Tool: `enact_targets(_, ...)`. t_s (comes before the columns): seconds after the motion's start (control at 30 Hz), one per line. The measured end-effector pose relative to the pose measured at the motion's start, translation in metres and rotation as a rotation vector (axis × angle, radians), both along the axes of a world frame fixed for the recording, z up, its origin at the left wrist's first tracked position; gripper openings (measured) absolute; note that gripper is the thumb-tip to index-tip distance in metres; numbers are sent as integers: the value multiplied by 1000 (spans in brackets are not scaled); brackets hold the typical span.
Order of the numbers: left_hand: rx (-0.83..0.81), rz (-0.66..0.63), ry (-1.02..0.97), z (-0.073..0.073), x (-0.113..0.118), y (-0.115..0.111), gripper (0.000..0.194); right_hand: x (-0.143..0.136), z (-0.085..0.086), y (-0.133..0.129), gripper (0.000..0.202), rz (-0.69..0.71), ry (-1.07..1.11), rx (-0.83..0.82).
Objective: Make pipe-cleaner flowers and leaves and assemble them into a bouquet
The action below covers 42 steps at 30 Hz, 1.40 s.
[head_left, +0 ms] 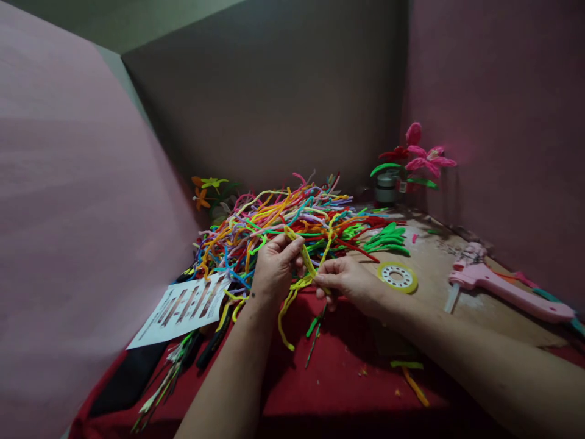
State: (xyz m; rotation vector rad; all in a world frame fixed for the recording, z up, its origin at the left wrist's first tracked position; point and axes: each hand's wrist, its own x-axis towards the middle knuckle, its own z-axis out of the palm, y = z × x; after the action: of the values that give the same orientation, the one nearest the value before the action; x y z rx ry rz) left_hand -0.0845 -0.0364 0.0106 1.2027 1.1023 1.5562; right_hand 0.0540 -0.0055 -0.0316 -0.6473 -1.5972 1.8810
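A yellow pipe cleaner, bent into a narrow shape, stretches between my two hands above the front of the table. My left hand pinches its upper part between thumb and fingers. Lower down and to the right, my right hand has its fingertips closed on the other end. Right behind the hands spreads a large heap of multicoloured pipe cleaners. More yellow pipe cleaners hang over the front edge below my left hand. The undersides of the fingers are partly hidden.
A pink glue gun lies at the right on a brown board, near a yellow tape roll and green leaf pieces. A printed sheet and a black flat object lie left. Pink flowers stand at the back right.
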Motion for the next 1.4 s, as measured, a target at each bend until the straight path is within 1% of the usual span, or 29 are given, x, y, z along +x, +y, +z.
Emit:
enact_targets(0.13,18,2,-33,-1,0,1,21,0,1,1,20,4,7,14)
enact_targets(0.2,33,33,-56,-2,-1,2,22,0,2,1,19,0,13,47)
enact_targets(0.27,41,76,-38,-3,-1,2,22,1,4,0,19,8,13,67)
enact_targets(0.4,35,143,24,-2,-1,1,24,1,3,-1,18,22,-1,34)
enact_targets(0.43,22,137,27,-1,-1,1,24,1,2,0,17,22,0,20)
enact_targets(0.5,-34,84,22,0,-2,0,25,2,3,0,17,24,12,-6)
enact_targets(0.63,-198,-128,59,-1,-5,-1,25,3,6,0,14,8,36,-37)
enact_targets(0.7,-231,-195,114,-2,-5,-1,25,3,9,0,13,-7,43,-64)
enact_targets(0.87,-219,-203,184,0,-3,-4,24,3,10,2,9,-52,65,-152)
enact_targets(0.97,-223,-154,252,0,-1,-4,25,3,6,4,8,-62,94,-92)
enact_targets(1.03,-213,-115,267,-1,0,-3,28,4,3,5,11,-65,103,-47)
enact_targets(1.1,-196,-117,256,-1,2,-3,28,3,1,6,14,-66,98,-48)
enact_targets(1.17,-181,-147,255,-2,4,-2,26,3,0,7,15,-64,102,-74)
enact_targets(1.27,-175,-142,204,-4,5,-2,25,2,1,8,15,-121,159,-109)
enact_targets(1.33,-204,-119,168,-5,6,-1,28,3,4,9,19,-214,215,-143)
enact_targets(1.4,-264,-137,188,-8,7,0,30,4,8,11,23,-317,263,-169)
